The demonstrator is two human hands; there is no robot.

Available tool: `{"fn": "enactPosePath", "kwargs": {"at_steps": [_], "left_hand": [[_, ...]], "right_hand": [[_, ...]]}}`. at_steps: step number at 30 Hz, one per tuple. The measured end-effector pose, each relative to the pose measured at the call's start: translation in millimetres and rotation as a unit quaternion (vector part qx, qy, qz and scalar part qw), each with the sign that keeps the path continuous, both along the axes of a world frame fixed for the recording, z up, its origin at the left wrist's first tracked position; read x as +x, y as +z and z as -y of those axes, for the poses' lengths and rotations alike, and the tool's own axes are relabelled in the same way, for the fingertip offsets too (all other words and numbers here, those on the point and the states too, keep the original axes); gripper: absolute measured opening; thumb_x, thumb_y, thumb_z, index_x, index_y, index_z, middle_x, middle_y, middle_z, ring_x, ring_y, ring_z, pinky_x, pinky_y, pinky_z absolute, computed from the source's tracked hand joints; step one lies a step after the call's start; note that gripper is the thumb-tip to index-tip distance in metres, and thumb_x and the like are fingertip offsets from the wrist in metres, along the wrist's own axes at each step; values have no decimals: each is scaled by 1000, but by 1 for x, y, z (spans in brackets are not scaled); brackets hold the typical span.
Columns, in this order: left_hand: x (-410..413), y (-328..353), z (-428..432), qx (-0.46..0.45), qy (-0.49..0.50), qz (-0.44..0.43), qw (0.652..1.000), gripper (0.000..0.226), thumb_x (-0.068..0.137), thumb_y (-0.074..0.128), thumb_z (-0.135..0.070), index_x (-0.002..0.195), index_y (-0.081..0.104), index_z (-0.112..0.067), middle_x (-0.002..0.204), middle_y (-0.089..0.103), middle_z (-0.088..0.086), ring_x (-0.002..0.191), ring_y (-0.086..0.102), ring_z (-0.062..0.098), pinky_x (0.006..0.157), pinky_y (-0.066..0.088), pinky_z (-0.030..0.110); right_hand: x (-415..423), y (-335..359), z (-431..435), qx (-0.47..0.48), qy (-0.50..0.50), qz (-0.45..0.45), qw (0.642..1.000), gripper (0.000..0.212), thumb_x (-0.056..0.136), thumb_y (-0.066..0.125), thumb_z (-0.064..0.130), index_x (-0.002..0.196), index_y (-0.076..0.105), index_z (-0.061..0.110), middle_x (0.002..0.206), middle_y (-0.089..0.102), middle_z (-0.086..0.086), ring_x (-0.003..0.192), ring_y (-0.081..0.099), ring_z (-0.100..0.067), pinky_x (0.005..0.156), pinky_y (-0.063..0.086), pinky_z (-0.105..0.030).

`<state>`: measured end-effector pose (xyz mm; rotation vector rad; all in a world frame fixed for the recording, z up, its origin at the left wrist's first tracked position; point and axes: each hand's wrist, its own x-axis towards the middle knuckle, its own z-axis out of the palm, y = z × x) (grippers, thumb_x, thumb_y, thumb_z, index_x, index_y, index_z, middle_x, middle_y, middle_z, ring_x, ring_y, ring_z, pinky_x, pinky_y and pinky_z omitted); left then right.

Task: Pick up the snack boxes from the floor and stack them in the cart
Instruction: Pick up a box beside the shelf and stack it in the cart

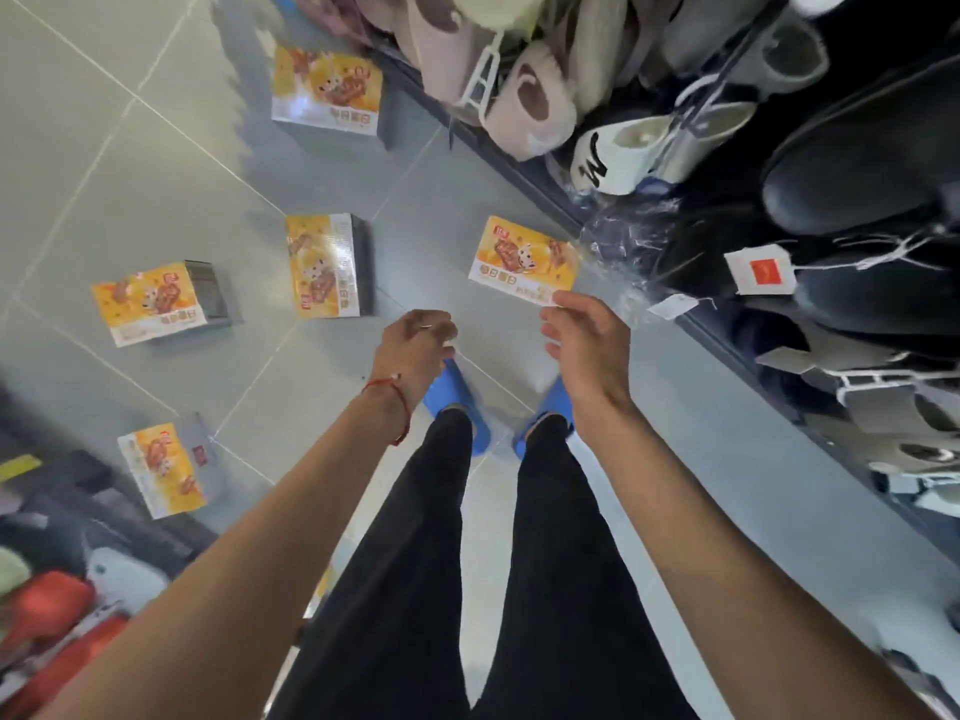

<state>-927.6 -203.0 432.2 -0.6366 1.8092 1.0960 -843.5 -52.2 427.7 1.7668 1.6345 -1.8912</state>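
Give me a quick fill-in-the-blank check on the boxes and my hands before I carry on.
1. ___ orange-and-yellow cardboard snack boxes lie on the grey tiled floor.
2. The left hand, with a ___ string round its wrist, holds nothing.
3. The right hand has its fingertips at the edge of the box nearest the shoe shelf, on the person's ___ side.
4. The person's plastic slippers are ___.

Missing words: five; red; right; blue.

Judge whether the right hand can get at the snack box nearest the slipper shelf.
Probably yes: the right hand touches the near edge of that snack box, and the slipper shelf stands beside it, not over it.
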Motion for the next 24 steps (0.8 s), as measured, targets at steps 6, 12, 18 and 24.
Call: {"fn": "enactPosePath", "kwargs": {"at_steps": [6, 12, 18, 24], "left_hand": [[9, -109, -11, -14, -22, 36, 999, 13, 85, 60, -11, 91, 65, -20, 107, 69, 12, 98, 66, 28, 88, 49, 38], [22, -228, -3, -41, -53, 48, 997, 17, 68, 62, -27, 81, 73, -31, 87, 68, 5, 90, 64, 30, 99, 51, 46], [5, -322, -24, -73, -107, 19, 991, 35, 64, 58, -37, 95, 70, -28, 111, 70, 7, 116, 62, 31, 103, 52, 49], [-26, -412, -55, -109, -147, -92, 979, 45, 95, 62, -33, 135, 56, -13, 138, 59, 7, 128, 53, 29, 101, 39, 29]], "right_hand": [[27, -102, -14, 15, -39, 43, 998, 22, 82, 67, 22, 102, 74, 24, 111, 75, -6, 98, 73, -20, 94, 59, -43], [43, -199, -30, 15, -8, 68, 998, 17, 88, 66, 18, 97, 73, 30, 105, 75, 3, 103, 70, -17, 99, 57, -44], [41, -299, -45, 36, 19, 75, 996, 22, 89, 68, 17, 110, 71, 23, 104, 72, 8, 98, 66, -12, 89, 54, -31], [27, -400, -64, 77, 38, 94, 992, 45, 96, 67, 29, 137, 55, 15, 137, 56, 0, 125, 54, -17, 88, 41, -20]]}}
